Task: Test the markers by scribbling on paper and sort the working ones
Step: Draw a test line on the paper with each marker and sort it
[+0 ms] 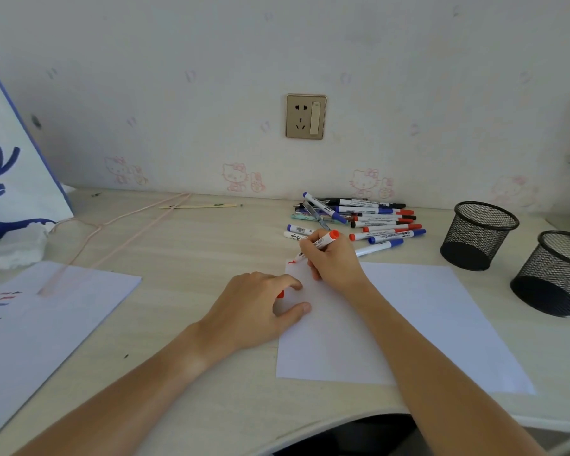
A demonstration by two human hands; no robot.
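Fingers of the right hand [334, 263] are gripping a white whiteboard marker with a red end [316, 244], its tip touching the top left corner of a white paper sheet [425, 317] beside a red scribble [291, 261]. The left hand [260, 307] is pinching a small red cap [280, 294] while resting on the sheet's left edge. A pile of loose markers [359, 218] is lying behind, near two black mesh cups [479, 235].

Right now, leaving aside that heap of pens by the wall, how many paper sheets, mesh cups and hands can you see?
Paper sheets: 2, one under the hands, one at the left
Mesh cups: 2
Hands: 2, left hand, right hand gripping a red marker
Total: 6
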